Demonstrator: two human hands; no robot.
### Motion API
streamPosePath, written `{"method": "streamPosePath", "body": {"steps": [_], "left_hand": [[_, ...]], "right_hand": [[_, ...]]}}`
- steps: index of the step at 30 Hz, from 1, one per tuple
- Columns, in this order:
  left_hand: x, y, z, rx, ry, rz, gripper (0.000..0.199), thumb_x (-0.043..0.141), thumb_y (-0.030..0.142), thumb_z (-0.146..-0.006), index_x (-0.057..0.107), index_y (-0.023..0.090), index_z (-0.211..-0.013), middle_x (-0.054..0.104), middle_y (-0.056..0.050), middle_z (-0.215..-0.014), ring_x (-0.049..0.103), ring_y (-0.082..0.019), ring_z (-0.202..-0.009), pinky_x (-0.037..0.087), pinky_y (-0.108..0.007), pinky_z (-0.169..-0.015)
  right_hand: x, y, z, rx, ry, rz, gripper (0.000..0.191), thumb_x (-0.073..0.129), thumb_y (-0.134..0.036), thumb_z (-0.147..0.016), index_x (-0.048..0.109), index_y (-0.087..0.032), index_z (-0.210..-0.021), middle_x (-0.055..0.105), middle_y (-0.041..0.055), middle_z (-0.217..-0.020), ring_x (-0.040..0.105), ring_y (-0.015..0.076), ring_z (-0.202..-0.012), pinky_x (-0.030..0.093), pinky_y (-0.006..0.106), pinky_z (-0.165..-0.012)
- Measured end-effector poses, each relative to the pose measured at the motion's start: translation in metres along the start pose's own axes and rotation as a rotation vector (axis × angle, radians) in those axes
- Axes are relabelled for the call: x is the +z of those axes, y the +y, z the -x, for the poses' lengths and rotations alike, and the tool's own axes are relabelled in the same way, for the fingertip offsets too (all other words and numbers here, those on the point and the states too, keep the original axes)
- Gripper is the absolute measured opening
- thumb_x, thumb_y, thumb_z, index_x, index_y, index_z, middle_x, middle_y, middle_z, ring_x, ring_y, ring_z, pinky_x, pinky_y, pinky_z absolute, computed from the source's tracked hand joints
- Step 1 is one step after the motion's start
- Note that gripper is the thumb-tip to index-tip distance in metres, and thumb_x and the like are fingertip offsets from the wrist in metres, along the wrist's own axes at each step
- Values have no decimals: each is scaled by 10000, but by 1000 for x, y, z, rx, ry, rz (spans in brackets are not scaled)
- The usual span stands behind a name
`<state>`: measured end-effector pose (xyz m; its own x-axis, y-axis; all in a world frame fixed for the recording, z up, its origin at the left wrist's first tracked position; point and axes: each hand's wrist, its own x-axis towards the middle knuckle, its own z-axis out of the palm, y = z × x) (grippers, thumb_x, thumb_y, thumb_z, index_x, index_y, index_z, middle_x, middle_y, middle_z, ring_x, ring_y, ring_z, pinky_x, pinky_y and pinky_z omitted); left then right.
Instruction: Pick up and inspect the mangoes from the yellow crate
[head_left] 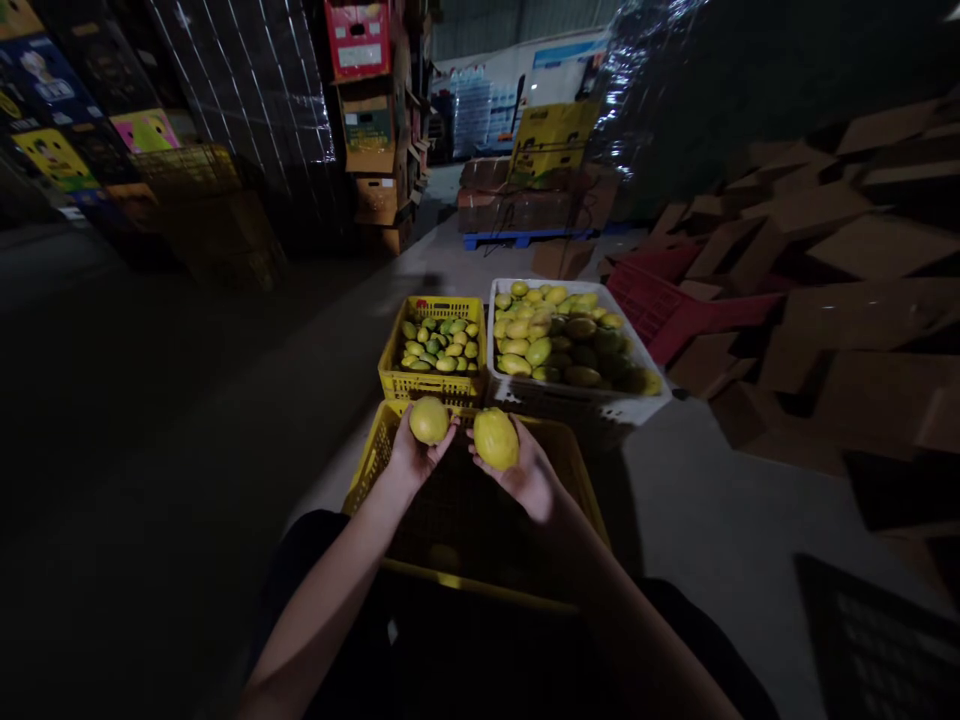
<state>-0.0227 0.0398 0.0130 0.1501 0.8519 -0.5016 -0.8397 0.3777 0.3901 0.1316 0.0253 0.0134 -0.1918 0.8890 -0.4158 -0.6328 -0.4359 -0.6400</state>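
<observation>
My left hand (416, 456) cups a round yellow fruit (429, 420), fingers curled under it. Beside it, my right hand (529, 472) holds a larger oval yellow fruit (496, 438) with a ridged skin, perhaps a papaya. Both fruits are above a large yellow crate (592, 490), whose inside is mostly dark; a faint round yellowish shape shows near its front. Just behind stands a smaller yellow crate (386, 375) of green and yellow fruits (442, 345). To its right, a white crate (637, 405) is heaped with mostly yellow fruits (536, 325).
Flattened and open cardboard boxes (862, 310) lie piled on the right, with a red crate (652, 300) against them. Farther back are a blue pallet (517, 239) bearing boxes and a tall stack of cartons (371, 130). My knees flank the near crate.
</observation>
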Motion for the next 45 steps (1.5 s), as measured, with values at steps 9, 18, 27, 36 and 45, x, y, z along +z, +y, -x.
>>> {"method": "streamPosePath", "body": {"steps": [9, 18, 27, 36, 45], "left_hand": [[-1, -3, -2, 88, 63, -8, 278, 471, 346, -898, 613, 144, -1027, 677, -50, -732, 668, -179, -663, 581, -288, -598], [0, -2, 2, -17, -45, -5, 236, 493, 323, -846, 625, 128, -832, 668, -66, -741, 637, -171, -668, 551, -294, -601], [5, 0, 26, 146, -459, -279, 301, 480, 296, -768, 591, 134, -540, 595, -88, -607, 595, -200, -590, 498, -312, -532], [3, 8, 23, -91, -64, -166, 515, 346, 518, -853, 647, 104, -803, 658, -125, -712, 632, -217, -635, 538, -340, -545], [-4, 10, 15, -64, 75, 2, 400, 454, 378, -881, 594, 97, -1129, 690, -115, -796, 684, -203, -732, 569, -230, -552]], "right_hand": [[0, 0, 1, 19, 58, -56, 200, 466, -343, -878, 605, -199, -871, 693, 59, -631, 632, 171, -515, 504, 271, -488], [9, 1, 2, 104, 23, -37, 380, 359, -421, -926, 617, -165, -817, 682, 58, -594, 618, 172, -472, 491, 273, -439], [6, 7, 19, -620, -213, 391, 372, 510, -484, -787, 691, -192, -644, 692, 78, -679, 630, 204, -630, 522, 301, -544], [15, 6, 15, -251, -82, 112, 385, 438, -511, -847, 645, -197, -764, 683, 69, -668, 663, 217, -638, 526, 300, -488], [2, 10, -10, 63, 13, -32, 215, 458, -323, -856, 612, -176, -885, 700, 45, -652, 608, 146, -459, 467, 230, -418]]}}
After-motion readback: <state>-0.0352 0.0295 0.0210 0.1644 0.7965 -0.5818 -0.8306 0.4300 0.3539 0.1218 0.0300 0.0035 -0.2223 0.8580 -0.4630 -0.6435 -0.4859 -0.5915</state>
